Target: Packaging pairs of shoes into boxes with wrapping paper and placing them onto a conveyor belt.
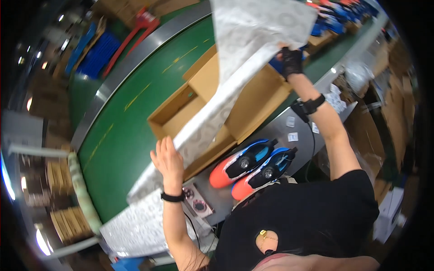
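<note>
**Paper sheet stretched over the open box between your two hands**

Your right hand (291,62), in a dark glove, is closed on the paper sheet (228,94) at the far right end of the box (260,103). Your left hand (170,163) is at the sheet's edge by the box's near left corner, fingers raised and slightly spread; you can't tell from here whether it grips. The sheet, pale with a grey pattern, runs slantwise above the box, its upper part flaring out past the far side.

Just beside the box, on your side, two orange-and-blue shoes (244,163) lie next to each other on the metal table (304,153). More patterned paper (135,230) lies to the near left of the box. The green belt (131,117) spreads left of it, and more shoes (337,18) stand beyond its far right end.
</note>
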Demonstrator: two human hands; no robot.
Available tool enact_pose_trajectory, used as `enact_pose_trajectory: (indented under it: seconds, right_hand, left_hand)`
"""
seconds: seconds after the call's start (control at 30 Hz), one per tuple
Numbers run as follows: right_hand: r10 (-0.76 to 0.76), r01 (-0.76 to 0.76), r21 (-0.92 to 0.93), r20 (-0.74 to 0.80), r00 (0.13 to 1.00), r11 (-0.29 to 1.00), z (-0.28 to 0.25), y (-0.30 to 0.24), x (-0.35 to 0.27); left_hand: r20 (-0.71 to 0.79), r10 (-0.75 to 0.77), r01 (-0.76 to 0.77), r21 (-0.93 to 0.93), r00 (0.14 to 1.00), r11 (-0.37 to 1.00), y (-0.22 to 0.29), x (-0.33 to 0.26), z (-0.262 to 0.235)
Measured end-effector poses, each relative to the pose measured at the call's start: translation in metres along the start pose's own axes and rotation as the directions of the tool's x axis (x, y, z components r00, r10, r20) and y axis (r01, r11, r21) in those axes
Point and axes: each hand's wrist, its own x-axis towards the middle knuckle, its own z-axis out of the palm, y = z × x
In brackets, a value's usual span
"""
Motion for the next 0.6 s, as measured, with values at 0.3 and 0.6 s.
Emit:
enact_pose_trajectory:
  seconds: [0.3, 0.6]
  right_hand:
    - [0.228, -0.207, 0.139, -0.155, 0.961, 0.968, -0.031, 0.002, -0.009]
    - [0.356, -0.357, 0.112, 0.031, 0.934, 0.927, -0.114, 0.065, -0.019]
  left_hand:
    - [-0.158, 0.071, -0.065, 0.045, 0.985, 0.997, 0.003, -0.055, -0.022]
    - [0.14, -0.6, 0.613, -0.283, 0.788, 0.738, -0.098, -0.063, 0.058]
